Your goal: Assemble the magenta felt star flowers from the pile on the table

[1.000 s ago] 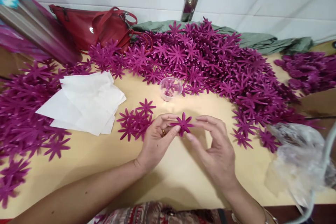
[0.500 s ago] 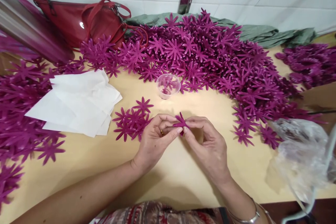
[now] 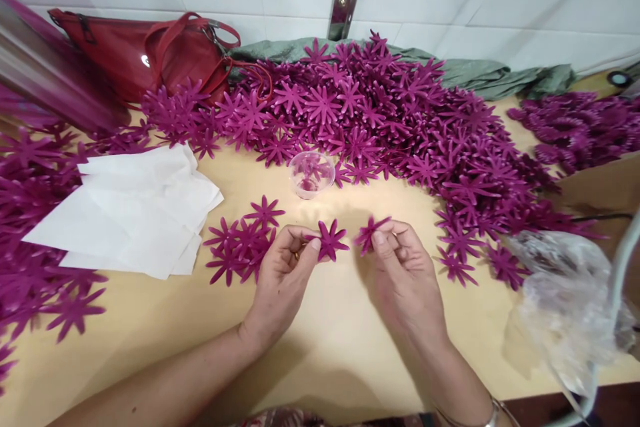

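The left hand (image 3: 283, 277) pinches a purple flower (image 3: 332, 241), the right hand (image 3: 413, 277) a second flower (image 3: 369, 235), each grip closed

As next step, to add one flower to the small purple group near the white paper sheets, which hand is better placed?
Probably the left hand: it holds a purple star-shaped flower beside that group; the right hand, holding another, is farther.

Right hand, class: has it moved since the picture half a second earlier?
Yes. Judged against the clear cup, the right hand has shifted to the right, away from the left hand.
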A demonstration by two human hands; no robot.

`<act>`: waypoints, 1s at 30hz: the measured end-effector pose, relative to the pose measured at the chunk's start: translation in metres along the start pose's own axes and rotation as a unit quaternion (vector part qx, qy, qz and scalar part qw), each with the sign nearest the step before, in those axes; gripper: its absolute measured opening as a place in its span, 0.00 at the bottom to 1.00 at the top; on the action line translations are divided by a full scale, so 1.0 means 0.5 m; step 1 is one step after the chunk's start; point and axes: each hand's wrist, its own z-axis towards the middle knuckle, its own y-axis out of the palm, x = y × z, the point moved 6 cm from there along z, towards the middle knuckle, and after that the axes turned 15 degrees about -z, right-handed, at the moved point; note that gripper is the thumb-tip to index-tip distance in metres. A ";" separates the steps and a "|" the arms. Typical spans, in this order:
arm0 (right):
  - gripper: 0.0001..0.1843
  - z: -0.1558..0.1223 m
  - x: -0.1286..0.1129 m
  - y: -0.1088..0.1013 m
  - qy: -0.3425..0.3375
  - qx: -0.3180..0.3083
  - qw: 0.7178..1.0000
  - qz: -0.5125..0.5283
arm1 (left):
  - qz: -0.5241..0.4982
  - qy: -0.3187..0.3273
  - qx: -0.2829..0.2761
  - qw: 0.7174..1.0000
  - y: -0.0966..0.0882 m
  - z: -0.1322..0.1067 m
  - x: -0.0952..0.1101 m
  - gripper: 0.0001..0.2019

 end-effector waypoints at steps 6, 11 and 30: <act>0.15 0.021 0.003 0.002 0.032 -0.020 0.988 0.150 | -0.039 -0.019 -0.002 0.999 -0.004 0.000 -0.013 0.09; 0.15 0.020 0.003 0.000 0.022 -0.028 0.994 0.100 | -0.051 -0.025 -0.014 0.998 -0.003 0.000 -0.013 0.09; 0.13 -0.002 -0.024 -0.002 -0.022 -0.025 0.997 -0.064 | 0.015 0.007 -0.063 0.998 0.009 -0.002 -0.007 0.13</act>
